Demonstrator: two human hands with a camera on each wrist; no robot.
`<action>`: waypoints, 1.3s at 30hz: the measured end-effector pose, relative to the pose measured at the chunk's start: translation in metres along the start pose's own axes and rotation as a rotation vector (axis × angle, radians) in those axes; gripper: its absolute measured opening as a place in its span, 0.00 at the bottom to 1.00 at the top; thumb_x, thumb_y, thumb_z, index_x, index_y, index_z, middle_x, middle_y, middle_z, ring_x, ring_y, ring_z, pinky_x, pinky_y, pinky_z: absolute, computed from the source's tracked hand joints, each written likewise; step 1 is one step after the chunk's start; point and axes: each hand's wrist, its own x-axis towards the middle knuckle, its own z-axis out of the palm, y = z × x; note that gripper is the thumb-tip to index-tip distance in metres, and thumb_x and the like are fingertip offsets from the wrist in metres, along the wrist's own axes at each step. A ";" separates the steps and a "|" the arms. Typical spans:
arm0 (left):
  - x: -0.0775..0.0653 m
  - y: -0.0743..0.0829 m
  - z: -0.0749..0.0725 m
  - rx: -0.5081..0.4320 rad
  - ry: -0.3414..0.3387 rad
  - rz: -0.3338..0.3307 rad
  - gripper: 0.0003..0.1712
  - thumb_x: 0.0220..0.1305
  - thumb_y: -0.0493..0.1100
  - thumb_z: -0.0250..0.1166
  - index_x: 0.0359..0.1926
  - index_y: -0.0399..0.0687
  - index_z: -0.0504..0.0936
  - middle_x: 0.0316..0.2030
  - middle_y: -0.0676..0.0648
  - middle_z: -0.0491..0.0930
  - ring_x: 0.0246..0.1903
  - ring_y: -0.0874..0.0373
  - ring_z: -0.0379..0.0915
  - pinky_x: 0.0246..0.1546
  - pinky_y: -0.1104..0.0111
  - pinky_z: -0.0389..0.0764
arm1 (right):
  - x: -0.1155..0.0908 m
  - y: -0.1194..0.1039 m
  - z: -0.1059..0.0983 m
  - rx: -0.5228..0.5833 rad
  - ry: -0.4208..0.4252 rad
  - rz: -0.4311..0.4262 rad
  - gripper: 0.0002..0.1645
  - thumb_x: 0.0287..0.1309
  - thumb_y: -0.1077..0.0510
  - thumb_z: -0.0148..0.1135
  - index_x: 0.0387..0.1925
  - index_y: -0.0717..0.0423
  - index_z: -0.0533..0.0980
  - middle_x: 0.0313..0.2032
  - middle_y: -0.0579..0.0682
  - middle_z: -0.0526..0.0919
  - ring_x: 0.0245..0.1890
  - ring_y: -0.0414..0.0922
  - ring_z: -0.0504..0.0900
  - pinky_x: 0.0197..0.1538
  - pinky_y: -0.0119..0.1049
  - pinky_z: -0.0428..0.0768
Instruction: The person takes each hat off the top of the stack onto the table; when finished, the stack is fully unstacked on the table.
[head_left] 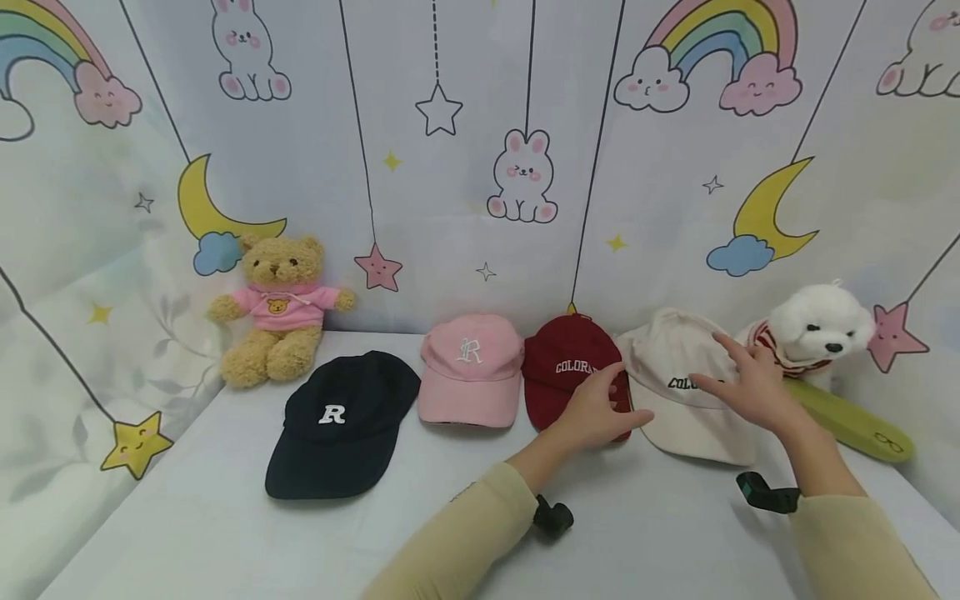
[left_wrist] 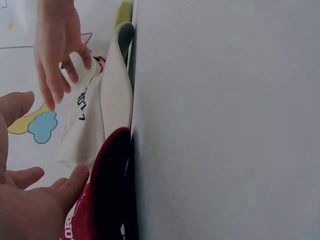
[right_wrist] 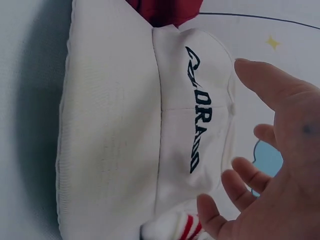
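Observation:
A cream baseball cap (head_left: 690, 425) with dark COLORADO lettering sits at the right of the row, its brim toward me. My right hand (head_left: 757, 392) hovers over its right side with fingers spread and bent, holding nothing; in the right wrist view the lettered front (right_wrist: 190, 110) shows beside the fingers. Left of it is a dark red cap (head_left: 551, 367), also lettered. My left hand (head_left: 592, 412) is in front of that cap's right side, thumb and fingers apart, nothing held. In the left wrist view its fingertips overlap the edge of the red cap (left_wrist: 107, 175).
To the left stand a pink cap (head_left: 468, 392) and a black cap (head_left: 337, 433). A teddy bear (head_left: 281, 308) sits at the back left. On the right are a white plush dog (head_left: 817, 325) and a green glasses case (head_left: 855, 421). A patterned curtain (head_left: 465, 50) hangs behind the white table (head_left: 225, 542).

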 end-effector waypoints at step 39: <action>-0.092 -0.021 -0.120 -0.105 0.054 -0.020 0.49 0.58 0.45 0.76 0.76 0.51 0.62 0.67 0.45 0.70 0.61 0.44 0.72 0.58 0.58 0.76 | 0.009 0.015 0.017 -0.066 -0.161 0.009 0.62 0.57 0.36 0.71 0.75 0.68 0.51 0.58 0.81 0.48 0.53 0.77 0.52 0.44 0.68 0.66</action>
